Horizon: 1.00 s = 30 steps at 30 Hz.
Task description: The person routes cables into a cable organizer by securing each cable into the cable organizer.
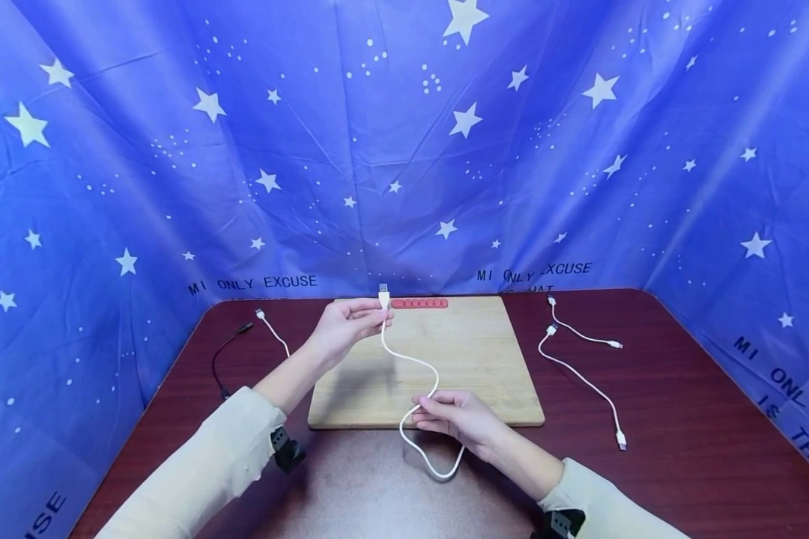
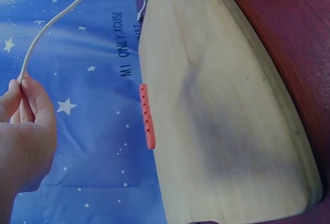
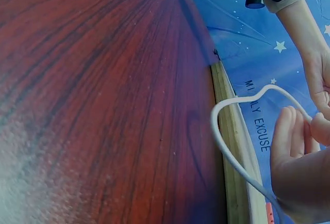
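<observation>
A white USB cable (image 1: 411,359) hangs between both hands above a wooden board. My left hand (image 1: 344,327) pinches it just below the USB plug (image 1: 384,297), whose metal end points up. Lower and to the right, my right hand (image 1: 458,421) pinches the cord between thumb and fingers. Below that grip the cord loops down over the board's near edge, and its other end is hidden by the right hand. In the left wrist view, the cord runs upward from the left fingertips (image 2: 32,92).
The wooden board (image 1: 472,359) lies on a dark red table (image 1: 674,389). A red slotted strip (image 1: 419,303) sits at its far edge. To the left are a black cable (image 1: 216,361) and a white cable (image 1: 274,335); two more white cables (image 1: 583,376) lie right.
</observation>
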Motion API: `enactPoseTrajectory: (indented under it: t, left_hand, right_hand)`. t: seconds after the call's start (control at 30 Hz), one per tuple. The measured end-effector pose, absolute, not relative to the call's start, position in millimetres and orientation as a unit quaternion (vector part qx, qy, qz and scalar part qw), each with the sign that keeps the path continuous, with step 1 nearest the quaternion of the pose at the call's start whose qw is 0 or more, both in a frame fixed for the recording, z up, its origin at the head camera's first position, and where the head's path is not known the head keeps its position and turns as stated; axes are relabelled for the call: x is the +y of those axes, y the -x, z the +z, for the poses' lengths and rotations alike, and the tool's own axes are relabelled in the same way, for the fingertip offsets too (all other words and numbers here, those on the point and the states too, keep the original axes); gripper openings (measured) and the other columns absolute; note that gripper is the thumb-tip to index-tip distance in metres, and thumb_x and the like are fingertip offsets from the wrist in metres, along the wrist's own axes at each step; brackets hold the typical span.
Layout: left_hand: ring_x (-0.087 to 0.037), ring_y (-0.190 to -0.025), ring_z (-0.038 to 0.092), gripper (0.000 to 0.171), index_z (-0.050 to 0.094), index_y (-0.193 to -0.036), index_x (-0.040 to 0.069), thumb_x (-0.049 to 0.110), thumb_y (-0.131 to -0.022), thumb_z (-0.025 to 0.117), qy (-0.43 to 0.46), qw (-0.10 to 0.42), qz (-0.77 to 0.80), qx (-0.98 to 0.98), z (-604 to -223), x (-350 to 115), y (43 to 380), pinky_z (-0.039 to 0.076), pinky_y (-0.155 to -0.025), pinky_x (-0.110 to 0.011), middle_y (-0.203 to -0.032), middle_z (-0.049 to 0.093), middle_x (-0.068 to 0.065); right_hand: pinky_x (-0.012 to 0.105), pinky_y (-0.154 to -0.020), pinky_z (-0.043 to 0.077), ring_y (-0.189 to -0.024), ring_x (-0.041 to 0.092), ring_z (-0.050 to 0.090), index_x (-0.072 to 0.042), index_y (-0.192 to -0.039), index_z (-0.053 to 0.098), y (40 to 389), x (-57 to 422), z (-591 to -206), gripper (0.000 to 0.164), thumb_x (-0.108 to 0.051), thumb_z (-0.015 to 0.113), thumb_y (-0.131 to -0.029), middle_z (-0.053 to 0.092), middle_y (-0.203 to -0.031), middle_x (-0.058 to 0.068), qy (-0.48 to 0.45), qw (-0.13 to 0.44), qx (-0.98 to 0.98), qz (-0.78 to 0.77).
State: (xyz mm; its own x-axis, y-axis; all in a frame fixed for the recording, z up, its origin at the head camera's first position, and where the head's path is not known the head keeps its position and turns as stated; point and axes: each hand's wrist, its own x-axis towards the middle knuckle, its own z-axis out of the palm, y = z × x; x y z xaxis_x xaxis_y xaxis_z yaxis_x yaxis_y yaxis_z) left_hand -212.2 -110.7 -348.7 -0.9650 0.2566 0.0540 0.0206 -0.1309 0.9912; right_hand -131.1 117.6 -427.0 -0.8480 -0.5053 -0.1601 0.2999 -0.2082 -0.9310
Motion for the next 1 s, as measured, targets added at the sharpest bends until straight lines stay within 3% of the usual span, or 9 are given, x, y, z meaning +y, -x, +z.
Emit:
enactPoseTrajectory:
  t: [0.17,0.33,0.47,0.67,1.0]
  left_hand:
    - [-0.004,-0.082,0.072,0.038,0.05,-0.128,-0.02,-0.006,-0.093,0.058,-0.091,0.074,0.754,0.646,-342,-111,217,0.061,-0.087,-0.027,-0.083,0.074,0.006]
    - [-0.006,-0.082,0.072,0.039,0.05,-0.129,-0.019,-0.006,-0.093,0.058,-0.083,0.07,0.76,0.64,-338,-112,224,0.061,-0.085,-0.025,-0.083,0.075,0.005]
    - [-0.005,-0.085,0.071,0.04,0.049,-0.132,-0.017,-0.006,-0.094,0.056,-0.068,0.064,0.766,0.636,-337,-112,230,0.06,-0.09,-0.027,-0.083,0.073,0.007]
    - [-0.004,-0.085,0.07,0.04,0.05,-0.133,-0.014,-0.004,-0.095,0.057,-0.045,0.051,0.771,0.633,-336,-110,242,0.056,-0.097,-0.032,-0.081,0.072,0.008]
    - [-0.006,-0.074,0.071,0.036,0.054,-0.126,-0.017,-0.008,-0.092,0.059,-0.029,0.045,0.777,0.627,-337,-98,257,0.062,-0.083,-0.025,-0.076,0.072,0.003]
  right_hand:
    - [0.019,-0.087,0.059,-0.085,0.004,0.072,-0.005,-0.098,0.068,132,116,-422,0.009,-0.003,0.06,-0.095,0.075,-0.093,-0.003,0.052,0.209,0.564,-0.797]
    - [0.019,-0.084,0.06,-0.086,0.006,0.072,-0.009,-0.093,0.069,132,112,-419,0.017,0.005,0.058,-0.093,0.074,-0.087,-0.005,0.013,0.147,0.543,-0.827]
    - [0.022,-0.083,0.061,-0.084,0.009,0.073,-0.012,-0.088,0.07,132,109,-417,0.025,0.01,0.058,-0.091,0.075,-0.084,-0.003,0.0,0.124,0.524,-0.842]
    - [0.024,-0.082,0.062,-0.084,0.009,0.073,-0.013,-0.086,0.072,133,107,-417,0.027,0.011,0.06,-0.089,0.075,-0.085,-0.002,0.02,0.135,0.525,-0.84]
    - [0.027,-0.075,0.063,-0.077,0.01,0.073,-0.011,-0.087,0.072,130,102,-418,0.021,0.008,0.065,-0.085,0.076,-0.084,-0.003,0.109,0.203,0.59,-0.774]
